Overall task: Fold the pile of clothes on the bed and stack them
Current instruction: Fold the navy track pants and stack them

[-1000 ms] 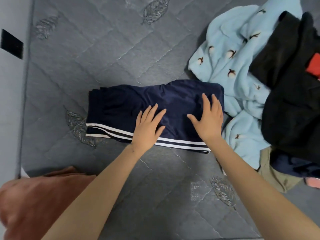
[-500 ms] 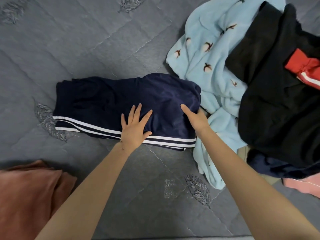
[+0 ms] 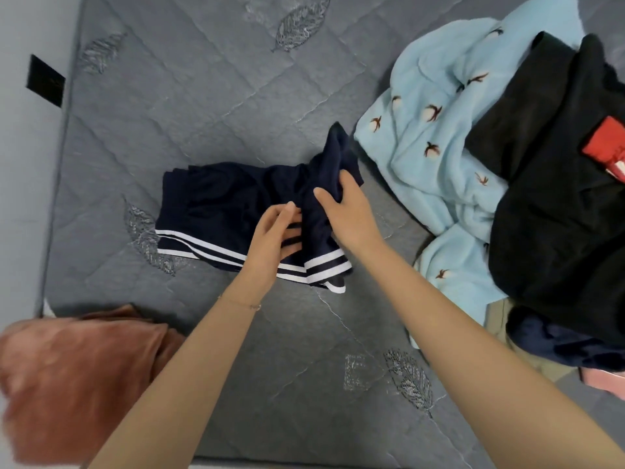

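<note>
Grey quilted mattress [image 3: 236, 113], navy striped shorts [image 3: 216, 204]

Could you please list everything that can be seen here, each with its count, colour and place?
striped garment: one, navy with white stripes, mattress centre
printed garment: one, light blue, right
black garment: one, black, right, over the printed garment
red piece: one, red, on the black garment
khaki garment: one, beige, lower right
dark garment: one, navy, lower right
pink garment: one, pink, bottom right corner
rust garment: one, rusty pink, bottom left
mattress: one, grey, under everything
left hand: one, pinches the striped garment
right hand: one, grips its raised end
</note>
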`<state>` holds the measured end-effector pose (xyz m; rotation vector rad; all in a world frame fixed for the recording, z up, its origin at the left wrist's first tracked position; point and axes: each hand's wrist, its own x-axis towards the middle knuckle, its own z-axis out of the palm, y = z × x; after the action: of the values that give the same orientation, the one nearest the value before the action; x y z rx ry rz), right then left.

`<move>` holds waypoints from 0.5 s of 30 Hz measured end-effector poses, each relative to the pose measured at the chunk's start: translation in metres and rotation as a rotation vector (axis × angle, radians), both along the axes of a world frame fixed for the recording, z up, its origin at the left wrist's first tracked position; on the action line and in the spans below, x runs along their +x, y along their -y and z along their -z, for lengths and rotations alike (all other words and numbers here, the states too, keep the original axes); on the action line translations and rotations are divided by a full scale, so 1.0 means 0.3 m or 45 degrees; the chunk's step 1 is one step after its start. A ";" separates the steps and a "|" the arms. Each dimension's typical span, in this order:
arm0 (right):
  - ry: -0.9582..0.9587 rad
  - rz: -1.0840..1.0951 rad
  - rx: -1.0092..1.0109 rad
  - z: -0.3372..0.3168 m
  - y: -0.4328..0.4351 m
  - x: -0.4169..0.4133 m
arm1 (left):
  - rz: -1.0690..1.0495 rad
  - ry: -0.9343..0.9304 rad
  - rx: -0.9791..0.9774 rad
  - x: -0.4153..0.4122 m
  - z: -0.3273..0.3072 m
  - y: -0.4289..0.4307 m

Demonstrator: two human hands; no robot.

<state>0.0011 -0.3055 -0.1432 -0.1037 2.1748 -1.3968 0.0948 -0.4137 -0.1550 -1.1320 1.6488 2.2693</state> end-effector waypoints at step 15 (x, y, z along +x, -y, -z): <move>-0.262 -0.534 0.521 0.099 0.360 0.222 | -0.031 0.090 -0.449 0.171 0.042 0.544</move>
<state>0.0675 -0.4136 -0.1728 -0.5349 2.3815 -0.7222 0.1460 -0.5769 -0.1676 -1.2884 2.0715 1.9735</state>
